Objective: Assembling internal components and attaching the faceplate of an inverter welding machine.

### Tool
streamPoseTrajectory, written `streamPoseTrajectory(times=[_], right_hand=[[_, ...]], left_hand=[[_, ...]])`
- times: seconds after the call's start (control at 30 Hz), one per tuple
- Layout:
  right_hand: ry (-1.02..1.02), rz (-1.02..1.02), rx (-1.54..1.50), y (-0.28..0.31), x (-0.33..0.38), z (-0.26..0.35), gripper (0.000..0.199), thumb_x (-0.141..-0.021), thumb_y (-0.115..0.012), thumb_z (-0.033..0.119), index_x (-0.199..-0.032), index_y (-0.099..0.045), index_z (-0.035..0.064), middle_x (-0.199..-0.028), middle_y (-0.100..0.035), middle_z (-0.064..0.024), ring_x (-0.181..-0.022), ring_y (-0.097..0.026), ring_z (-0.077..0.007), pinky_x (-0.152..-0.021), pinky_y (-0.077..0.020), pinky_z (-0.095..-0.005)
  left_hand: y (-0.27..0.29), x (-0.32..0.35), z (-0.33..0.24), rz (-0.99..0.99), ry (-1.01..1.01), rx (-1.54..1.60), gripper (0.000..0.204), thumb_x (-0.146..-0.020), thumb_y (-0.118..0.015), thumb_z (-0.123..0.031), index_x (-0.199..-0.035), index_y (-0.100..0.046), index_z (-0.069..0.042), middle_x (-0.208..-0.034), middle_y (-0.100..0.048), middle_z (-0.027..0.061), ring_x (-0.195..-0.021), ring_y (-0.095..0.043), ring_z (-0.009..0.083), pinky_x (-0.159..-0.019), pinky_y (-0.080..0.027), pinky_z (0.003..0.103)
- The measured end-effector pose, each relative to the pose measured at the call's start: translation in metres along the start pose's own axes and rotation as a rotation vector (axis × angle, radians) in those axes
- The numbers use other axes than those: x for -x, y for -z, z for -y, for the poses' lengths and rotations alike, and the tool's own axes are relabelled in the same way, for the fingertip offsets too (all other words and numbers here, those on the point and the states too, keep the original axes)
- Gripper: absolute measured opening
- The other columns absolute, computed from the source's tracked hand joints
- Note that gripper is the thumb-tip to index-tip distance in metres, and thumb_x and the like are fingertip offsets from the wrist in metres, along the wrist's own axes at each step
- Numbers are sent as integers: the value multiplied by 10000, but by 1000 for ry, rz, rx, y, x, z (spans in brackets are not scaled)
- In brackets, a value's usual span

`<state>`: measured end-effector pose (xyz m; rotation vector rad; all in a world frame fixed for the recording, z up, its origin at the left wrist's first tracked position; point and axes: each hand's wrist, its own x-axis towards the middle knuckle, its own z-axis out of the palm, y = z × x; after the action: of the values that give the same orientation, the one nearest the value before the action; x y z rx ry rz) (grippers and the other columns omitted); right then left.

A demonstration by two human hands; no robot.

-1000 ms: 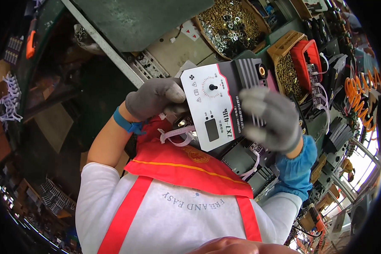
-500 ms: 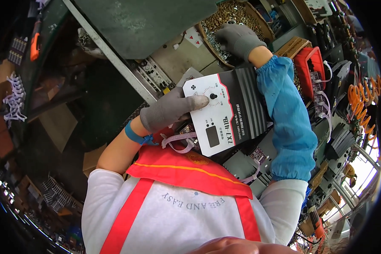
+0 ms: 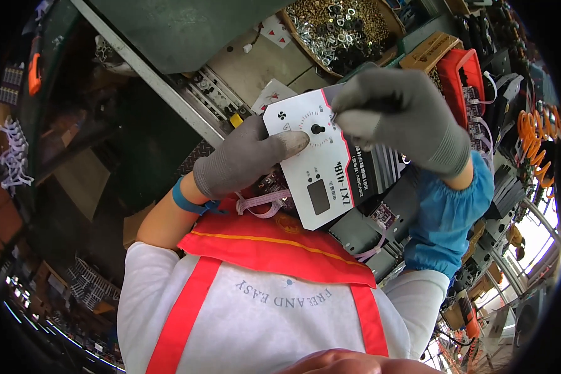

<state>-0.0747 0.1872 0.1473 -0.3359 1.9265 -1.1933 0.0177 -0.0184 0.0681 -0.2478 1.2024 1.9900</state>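
Observation:
My left hand (image 3: pixel 246 153), in a grey glove, grips the edge of a white and black control panel (image 3: pixel 299 168), thumb lying on its white face beside a black knob shaft (image 3: pixel 318 129). The panel has a dark rectangular window and a ring of dial marks round the shaft. Over the panel's far right part, my gloved right hand (image 3: pixel 402 115) is closed in a pinch close to the shaft. What its fingertips hold is too small to make out. A circuit board with a pale ribbon cable (image 3: pixel 265 202) shows under the panel, near my left wrist.
Beyond the panel stands a round tray of loose nuts and washers (image 3: pixel 336 28). A red bin (image 3: pixel 461 71) and a cardboard box (image 3: pixel 431 51) are to the right, near coiled orange hose (image 3: pixel 533 146). A metal rail (image 3: pixel 149 65) edges the bench at left.
My right hand has left the tray of nuts and washers and come back over the panel, fingers pinched near the knob shaft. My left hand keeps its hold on the panel.

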Motion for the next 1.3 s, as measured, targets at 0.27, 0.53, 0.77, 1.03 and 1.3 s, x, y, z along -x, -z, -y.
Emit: streamPoseTrajectory(times=[0.27,0.53,0.77,1.03,1.3], right_hand=[[-184,-37,-54,-18,11,-8,234,-778,-711,93,-975,-652,-18,-774,-652,-49,-648,-610,-72,-585,-486,-243],[353,-174,301,-35,34,-31,314,-767,-732,62,-1069,-659,15,-882,-595,-98,-781,-618,-185,-669,-487,-278],[465,-263,382,-44,40,-42,345,-761,-713,74,-1098,-642,85,-913,-575,-103,-800,-617,-280,-660,-498,-348],[590,-294,688,-44,41,-40,317,-757,-715,45,-1065,-642,29,-909,-608,-115,-786,-627,-249,-659,-507,-325],[516,-258,590,-43,43,-36,305,-754,-714,49,-1050,-643,27,-911,-605,-120,-799,-630,-263,-661,-507,-326]], left_hand=[[-7,5,2,16,-58,-13,448,-881,-643,-307,-1182,-557,14,-1069,-651,95,-962,-621,159,-845,-502,321],[-11,11,0,43,-63,-56,446,-888,-636,-303,-1192,-553,12,-1075,-648,95,-975,-612,154,-848,-501,318],[-17,14,0,54,-72,-75,430,-893,-626,-296,-1184,-562,14,-1059,-653,94,-971,-608,148,-845,-499,312],[-20,14,3,34,-110,-79,409,-897,-625,-282,-1177,-570,10,-1038,-659,97,-955,-615,147,-828,-509,316],[-25,17,-5,14,-104,-66,390,-898,-621,-285,-1144,-587,16,-1005,-665,98,-923,-618,142,-801,-513,307]])
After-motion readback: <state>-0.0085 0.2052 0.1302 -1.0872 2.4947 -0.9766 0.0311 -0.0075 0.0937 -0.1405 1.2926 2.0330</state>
